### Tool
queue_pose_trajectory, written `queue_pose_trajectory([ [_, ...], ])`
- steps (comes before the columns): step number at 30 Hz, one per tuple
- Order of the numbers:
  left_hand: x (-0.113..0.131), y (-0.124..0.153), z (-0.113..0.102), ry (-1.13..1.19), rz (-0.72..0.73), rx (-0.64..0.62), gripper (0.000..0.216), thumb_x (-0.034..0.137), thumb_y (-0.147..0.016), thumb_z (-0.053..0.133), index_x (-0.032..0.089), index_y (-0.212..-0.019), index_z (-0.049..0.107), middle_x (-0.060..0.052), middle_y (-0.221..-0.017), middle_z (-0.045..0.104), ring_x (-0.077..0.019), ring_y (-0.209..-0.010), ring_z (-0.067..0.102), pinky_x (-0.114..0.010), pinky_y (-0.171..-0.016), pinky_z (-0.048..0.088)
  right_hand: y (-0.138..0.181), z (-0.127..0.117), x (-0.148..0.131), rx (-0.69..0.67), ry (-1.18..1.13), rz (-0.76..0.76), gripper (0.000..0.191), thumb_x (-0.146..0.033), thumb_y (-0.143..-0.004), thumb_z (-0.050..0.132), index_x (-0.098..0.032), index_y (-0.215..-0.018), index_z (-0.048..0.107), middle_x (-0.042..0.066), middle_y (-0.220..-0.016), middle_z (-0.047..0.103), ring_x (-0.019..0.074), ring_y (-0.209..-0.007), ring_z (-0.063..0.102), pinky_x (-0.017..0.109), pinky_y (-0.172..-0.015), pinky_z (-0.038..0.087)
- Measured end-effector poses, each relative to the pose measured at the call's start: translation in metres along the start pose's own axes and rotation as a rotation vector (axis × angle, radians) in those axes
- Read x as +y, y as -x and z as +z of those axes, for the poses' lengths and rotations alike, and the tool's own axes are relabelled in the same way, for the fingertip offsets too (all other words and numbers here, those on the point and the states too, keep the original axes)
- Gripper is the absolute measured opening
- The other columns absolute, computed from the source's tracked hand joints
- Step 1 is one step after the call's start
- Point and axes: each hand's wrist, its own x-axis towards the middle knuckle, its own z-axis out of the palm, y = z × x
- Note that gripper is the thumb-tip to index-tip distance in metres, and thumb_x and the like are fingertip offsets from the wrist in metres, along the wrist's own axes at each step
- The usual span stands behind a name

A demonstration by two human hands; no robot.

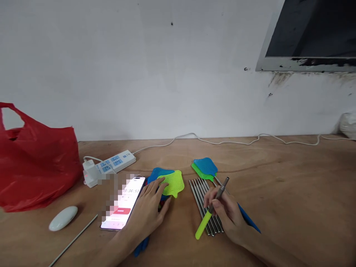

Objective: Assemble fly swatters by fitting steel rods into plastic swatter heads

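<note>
Rod with green grip (205, 219) pinched in right hand (226, 215), near centre of table (278, 185); left hand (150, 209) flat, unclenched, on yellow swatter head (174, 182). Rod carries no head yet (spare rods (198, 193) lie bare beneath).

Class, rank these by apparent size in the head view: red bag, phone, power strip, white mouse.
1. red bag
2. phone and power strip: too alike to rank
3. white mouse

Lighting: even, soft, moderately bright; faint shadows under objects on tabletop (292, 178). Phone screen (124, 204) glows, partly pixelated. Focus sharp; wide-angle bending at edges.
</note>
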Motion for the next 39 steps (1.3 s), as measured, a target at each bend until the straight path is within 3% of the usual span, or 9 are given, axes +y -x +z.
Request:
queue_pose_trajectory([
  [5, 0.001, 0.0, -0.002, 0.01, -0.004, 0.01, 0.03, 0.037, -0.095, 0.053, 0.021, -0.12, 0.056, -0.016, -0.138, 0.056, -0.0355, -0.124, 0.055, -0.055, -0.097, 0.05, 0.001, 0.005, -0.003, -0.032, -0.149, 0.208, 0.022, -0.045, -0.101, 0.042, -0.024, -0.095, 0.047, 0.0, -0.073, 0.064, 0.0117, -0.052, 0.054, 0.023, -0.05, 0.046],
  [12, 0.007, -0.007, -0.017, 0.093, -0.01, -0.026, 0.017, 0.037, -0.093, 0.056, 0.022, -0.099, 0.059, -0.015, -0.134, 0.058, -0.0375, -0.126, 0.053, -0.057, -0.096, 0.05, -0.008, 0.011, -0.011, 0.075, -0.222, 0.352, 0.034, -0.056, -0.095, 0.049, -0.023, -0.09, 0.047, -0.001, -0.064, 0.065, 0.0105, -0.047, 0.051, 0.021, -0.045, 0.044],
  [26, 0.003, -0.009, -0.02, 0.058, 0.015, -0.127, 0.027, 0.039, -0.077, 0.074, 0.023, -0.094, 0.062, -0.017, -0.139, 0.055, -0.0414, -0.121, 0.055, -0.063, -0.094, 0.047, -0.014, 0.011, -0.009, 0.054, -0.245, 0.445, 0.039, -0.058, -0.092, 0.052, -0.02, -0.089, 0.052, -0.007, -0.053, 0.053, 0.0085, -0.042, 0.046, 0.018, -0.039, 0.033],
  [33, 0.001, -0.012, -0.024, 0.046, 0.067, -0.079, 0.032, 0.045, -0.075, 0.076, 0.024, -0.092, 0.061, -0.014, -0.13, 0.061, -0.0392, -0.115, 0.058, -0.057, -0.09, 0.049, -0.018, 0.011, -0.011, 0.046, -0.21, 0.454, 0.045, -0.063, -0.089, 0.053, -0.018, -0.084, 0.057, -0.007, -0.046, 0.05, 0.0086, -0.037, 0.042, 0.02, -0.039, 0.032],
  [36, 0.001, -0.011, -0.024, 0.09, 0.047, -0.033, 0.039, 0.053, -0.079, 0.072, 0.023, -0.101, 0.059, -0.014, -0.128, 0.061, -0.0376, -0.112, 0.059, -0.054, -0.089, 0.05, -0.022, 0.01, -0.009, 0.009, -0.19, 0.484, 0.048, -0.063, -0.086, 0.057, -0.016, -0.094, 0.062, -0.01, -0.043, 0.046, 0.0075, -0.032, 0.035, 0.021, -0.036, 0.027],
  [39, 0.004, -0.01, -0.024, 0.142, 0.001, 0.009, 0.04, 0.056, -0.08, 0.069, 0.024, -0.101, 0.058, -0.011, -0.125, 0.061, -0.0348, -0.109, 0.06, -0.05, -0.086, 0.051, -0.024, 0.008, -0.005, -0.016, -0.186, 0.511, 0.059, -0.062, -0.085, 0.058, -0.014, -0.119, 0.058, -0.012, -0.04, 0.044, 0.0079, -0.029, 0.032, 0.021, -0.036, 0.024],
])
